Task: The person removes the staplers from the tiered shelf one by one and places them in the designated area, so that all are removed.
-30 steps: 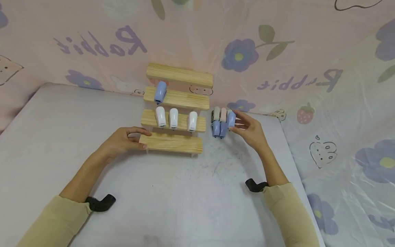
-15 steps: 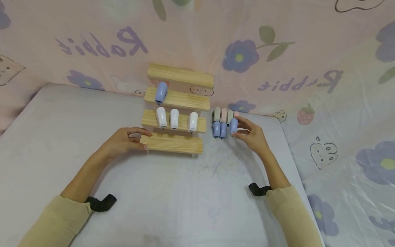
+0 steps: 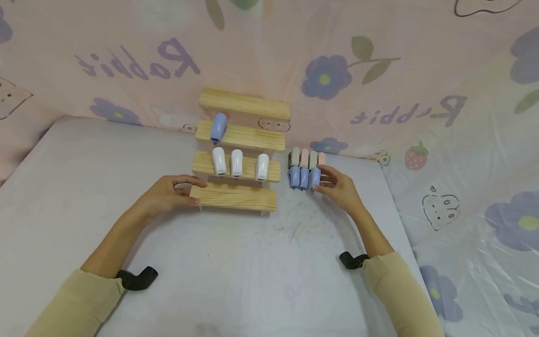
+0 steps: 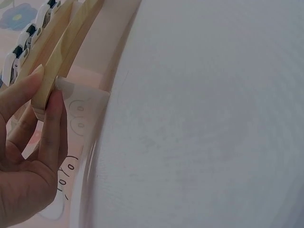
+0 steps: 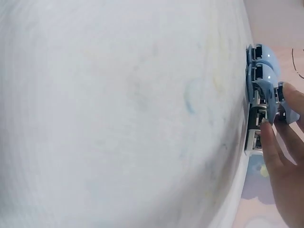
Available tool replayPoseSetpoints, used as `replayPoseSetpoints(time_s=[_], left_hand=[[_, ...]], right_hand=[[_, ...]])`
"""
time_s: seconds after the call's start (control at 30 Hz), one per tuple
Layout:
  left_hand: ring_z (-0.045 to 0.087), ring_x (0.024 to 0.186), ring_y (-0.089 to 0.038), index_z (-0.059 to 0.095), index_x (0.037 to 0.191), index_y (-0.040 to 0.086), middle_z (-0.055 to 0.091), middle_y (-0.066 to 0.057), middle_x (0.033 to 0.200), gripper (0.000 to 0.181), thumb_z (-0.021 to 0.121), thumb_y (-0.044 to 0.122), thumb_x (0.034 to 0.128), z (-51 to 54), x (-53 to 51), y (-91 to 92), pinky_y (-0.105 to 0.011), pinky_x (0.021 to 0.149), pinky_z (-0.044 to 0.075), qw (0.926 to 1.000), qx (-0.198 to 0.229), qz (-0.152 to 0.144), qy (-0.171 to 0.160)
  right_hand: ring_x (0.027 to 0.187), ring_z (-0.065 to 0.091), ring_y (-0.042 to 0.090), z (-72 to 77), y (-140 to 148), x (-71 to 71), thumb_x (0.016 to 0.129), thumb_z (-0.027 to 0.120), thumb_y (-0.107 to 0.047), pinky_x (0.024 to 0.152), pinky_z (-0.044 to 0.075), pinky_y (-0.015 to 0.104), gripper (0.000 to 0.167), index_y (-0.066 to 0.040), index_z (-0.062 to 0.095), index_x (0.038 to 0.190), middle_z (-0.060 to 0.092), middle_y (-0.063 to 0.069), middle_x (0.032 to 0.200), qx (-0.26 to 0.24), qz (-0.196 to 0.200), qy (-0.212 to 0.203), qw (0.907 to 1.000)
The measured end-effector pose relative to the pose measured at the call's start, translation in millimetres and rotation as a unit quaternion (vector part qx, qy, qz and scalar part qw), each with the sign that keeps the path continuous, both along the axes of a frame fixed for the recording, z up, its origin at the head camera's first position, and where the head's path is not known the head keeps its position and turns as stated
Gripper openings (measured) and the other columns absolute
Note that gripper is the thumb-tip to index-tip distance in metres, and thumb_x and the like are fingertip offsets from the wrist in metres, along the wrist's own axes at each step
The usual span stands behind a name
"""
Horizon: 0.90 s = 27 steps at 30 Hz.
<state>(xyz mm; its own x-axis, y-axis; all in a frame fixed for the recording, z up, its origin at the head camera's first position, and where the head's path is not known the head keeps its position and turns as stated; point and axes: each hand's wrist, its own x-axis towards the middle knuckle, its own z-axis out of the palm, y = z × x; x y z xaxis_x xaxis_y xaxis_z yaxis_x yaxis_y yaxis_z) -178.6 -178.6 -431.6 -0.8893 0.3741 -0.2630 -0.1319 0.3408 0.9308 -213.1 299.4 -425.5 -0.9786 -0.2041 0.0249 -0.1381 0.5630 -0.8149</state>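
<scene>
My left hand point(image 3: 166, 194) pinches the left end of the lowest board of a stepped wooden rack point(image 3: 236, 196); the left wrist view shows thumb and fingers on that board end point(image 4: 52, 71). My right hand point(image 3: 342, 187) pinches a small blue stapler point(image 3: 315, 178) between thumb and fingertips, at the right end of a front row with two more blue staplers point(image 3: 299, 177). In the right wrist view the held stapler point(image 5: 270, 102) is tilted and partly hidden by fingers. Behind that row stand green staplers point(image 3: 313, 159) and pink staplers point(image 3: 304, 157).
Several white staplers point(image 3: 236, 163) stand on the rack's second board from the front. One blue stapler point(image 3: 218, 127) stands on the third board. A patterned cloth point(image 3: 252, 56) hangs behind the white table point(image 3: 236, 271).
My right hand has brought the blue stapler from over the back row toward me, then slightly left beside the other blue ones. The pink stapler behind is uncovered. My left hand stays put.
</scene>
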Motion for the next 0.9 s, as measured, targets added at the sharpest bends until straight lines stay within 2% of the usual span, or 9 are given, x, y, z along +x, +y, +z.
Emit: replayPoseSetpoints(time_s=[0.1,0.4,0.57,0.73,0.9], left_hand=[[0.054,0.110,-0.030,0.065,0.127,0.010,0.041,-0.011,0.151,0.052,0.085,0.020,0.0792,1.3,-0.1,0.4,-0.039,0.090,0.042,1.0000,-0.001,0.001,0.001],[0.060,0.101,-0.026,0.066,0.126,0.009,0.049,-0.013,0.142,0.052,0.085,0.018,0.0783,3.6,0.4,1.7,-0.038,0.087,0.044,1.0000,-0.001,0.005,-0.006],[0.058,0.114,-0.032,0.066,0.126,0.010,0.041,-0.014,0.151,0.052,0.085,0.019,0.0787,3.9,0.9,2.3,-0.046,0.095,0.041,1.0000,-0.003,0.000,-0.002],[0.054,0.123,-0.038,0.065,0.126,0.009,0.035,-0.014,0.155,0.053,0.085,0.020,0.0786,3.3,1.5,1.7,-0.053,0.101,0.037,1.0000,0.000,0.000,-0.001],[0.054,0.120,-0.036,0.066,0.126,0.010,0.038,-0.012,0.153,0.053,0.085,0.020,0.0785,3.1,1.2,0.7,-0.052,0.100,0.037,1.0000,0.002,0.003,0.000]], right_hand=[[0.115,0.061,0.038,-4.4,2.1,-2.2,0.085,0.078,-0.002,0.086,0.053,0.024,0.067,-0.007,0.049,0.145,0.058,0.022,0.134,0.004,-0.005,-0.004,1.0000],[0.114,0.063,0.036,-14.4,4.9,-8.2,0.083,0.081,-0.007,0.080,0.055,0.025,0.065,-0.010,0.054,0.142,0.061,0.020,0.131,0.027,-0.014,0.010,0.9995],[0.114,0.062,0.035,-16.5,4.4,-8.1,0.083,0.081,-0.007,0.087,0.054,0.034,0.065,-0.010,0.055,0.141,0.061,0.020,0.130,0.032,-0.021,-0.001,0.9993],[0.116,0.057,0.042,-1.1,-6.5,-1.3,0.083,0.079,0.001,0.096,0.047,0.051,0.063,0.001,0.052,0.140,0.059,0.027,0.129,0.023,-0.014,-0.004,0.9996],[0.116,0.057,0.043,13.6,-16.2,5.0,0.083,0.077,0.005,0.096,0.047,0.052,0.063,0.005,0.050,0.140,0.058,0.029,0.129,0.032,-0.015,-0.010,0.9993]])
